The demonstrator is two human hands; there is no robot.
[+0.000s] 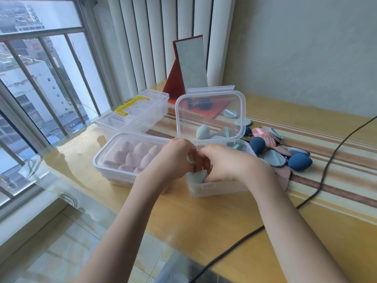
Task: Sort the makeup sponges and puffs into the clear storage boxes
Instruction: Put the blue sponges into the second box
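An open clear box [216, 189] stands mid-table with its lid [211, 117] tipped up behind it. Both hands reach into it. My left hand [175, 158] curls its fingers over a pale green sponge [190, 159]. My right hand [222, 164] presses down on another pale green sponge [195, 176] at the box's front left corner. More green sponges show through the lid. To the left, a closed clear box [106, 160] holds several pink sponges [138, 155]. Dark blue sponges [299, 161] and grey, pink puffs [274, 158] lie loose at the right.
A clear divided case with a yellow handle [131, 108] sits at the back left. A red-backed standing mirror [190, 66] stands behind the boxes. A black cable [326, 166] crosses the table's right side. A window with railings is at the left.
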